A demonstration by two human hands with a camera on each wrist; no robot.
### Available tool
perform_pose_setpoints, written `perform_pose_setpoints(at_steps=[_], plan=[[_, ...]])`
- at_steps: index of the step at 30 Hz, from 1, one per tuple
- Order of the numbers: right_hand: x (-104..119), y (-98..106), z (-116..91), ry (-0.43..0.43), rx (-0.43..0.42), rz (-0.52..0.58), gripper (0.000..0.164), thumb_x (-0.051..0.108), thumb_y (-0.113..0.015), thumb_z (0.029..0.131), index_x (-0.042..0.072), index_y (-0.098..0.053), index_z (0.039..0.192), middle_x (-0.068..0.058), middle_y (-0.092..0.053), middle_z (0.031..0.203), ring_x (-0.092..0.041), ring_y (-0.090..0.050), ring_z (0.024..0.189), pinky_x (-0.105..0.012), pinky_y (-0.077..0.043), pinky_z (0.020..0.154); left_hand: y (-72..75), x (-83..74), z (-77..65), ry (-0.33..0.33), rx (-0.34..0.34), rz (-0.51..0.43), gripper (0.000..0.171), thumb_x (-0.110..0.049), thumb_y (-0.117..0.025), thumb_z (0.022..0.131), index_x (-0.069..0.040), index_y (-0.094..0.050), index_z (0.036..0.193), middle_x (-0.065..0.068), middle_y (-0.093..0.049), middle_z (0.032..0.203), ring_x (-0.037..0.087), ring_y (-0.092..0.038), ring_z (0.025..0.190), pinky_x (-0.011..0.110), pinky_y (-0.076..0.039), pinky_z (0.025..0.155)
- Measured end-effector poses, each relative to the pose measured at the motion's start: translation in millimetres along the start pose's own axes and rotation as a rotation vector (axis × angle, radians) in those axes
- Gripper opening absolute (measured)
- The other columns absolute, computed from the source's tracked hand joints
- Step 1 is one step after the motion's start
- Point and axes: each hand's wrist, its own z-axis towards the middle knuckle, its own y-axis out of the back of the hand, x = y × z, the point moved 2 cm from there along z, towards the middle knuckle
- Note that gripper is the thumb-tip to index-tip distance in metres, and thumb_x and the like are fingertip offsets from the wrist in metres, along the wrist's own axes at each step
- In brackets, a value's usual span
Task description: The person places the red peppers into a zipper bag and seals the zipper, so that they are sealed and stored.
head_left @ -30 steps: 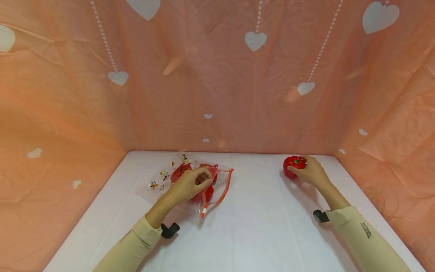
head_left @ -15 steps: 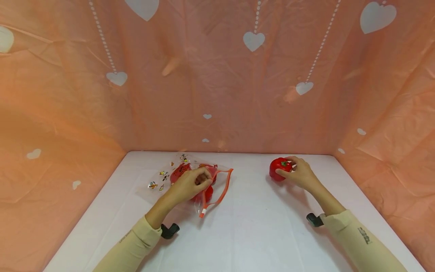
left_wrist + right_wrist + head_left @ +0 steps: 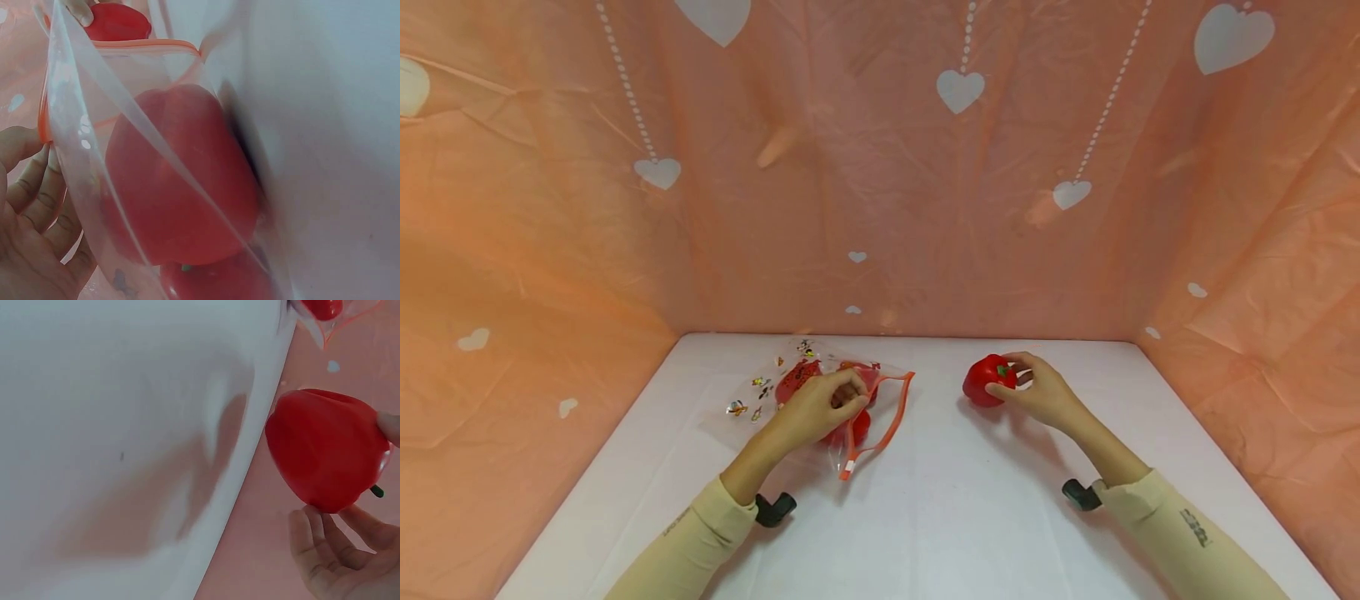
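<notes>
My right hand [image 3: 1047, 400] holds a red bell pepper [image 3: 985, 382] with a green stem, above the right-middle part of the table. The right wrist view shows the thumb on one side of this pepper and the fingertips [image 3: 317, 519] on the other. On the left lies a clear zip bag [image 3: 748, 429] with cartoon prints and an orange zip edge [image 3: 897, 421]; its mouth gapes toward the right. My left hand [image 3: 812, 410] pinches the bag by that edge. Inside are several red items, among them a bell pepper [image 3: 181, 181] seen through the plastic. The left hand partly hides them.
A white table [image 3: 955, 517] spans the space between orange curtains [image 3: 910, 208] with white hearts at the back and sides. Dark wrist-camera mounts [image 3: 775, 508] stick out by both sleeves.
My right hand has carried the bell pepper leftward across the table toward the bag, and the pepper has tilted so its stem faces right. The left hand and bag have stayed put.
</notes>
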Motion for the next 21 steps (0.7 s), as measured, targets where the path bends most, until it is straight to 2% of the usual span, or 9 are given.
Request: perform_pose_setpoints(at_steps=[11, 21], plan=[[15.5, -20.8, -3.3, 0.072, 0.043, 0.057, 0.064, 0.03, -0.083, 0.095, -0.003, -0.058, 0.144, -0.022, -0.068, 0.128, -0.037, -0.066, 0.112, -0.045, -0.061, 0.086, 0.6, 0.9, 0.2, -0.002, -0.002, 0.007, 0.008, -0.016, -0.077, 0.101, -0.015, -0.07, 0.106, -0.008, -0.071, 0.091, 0.01, -0.065, 0.085, 0.026, -0.057, 0.078], [26.1, -40.4, -6.9, 0.08, 0.087, 0.101, 0.063, 0.031, -0.085, 0.093, 0.003, -0.06, 0.144, -0.018, -0.068, 0.131, -0.028, -0.067, 0.105, -0.037, -0.059, 0.082, 0.8, 0.5, 0.1, -0.004, 0.001, -0.004, 0.007, -0.015, -0.076, 0.102, -0.014, -0.07, 0.105, -0.007, -0.072, 0.09, 0.01, -0.065, 0.084, 0.026, -0.057, 0.078]])
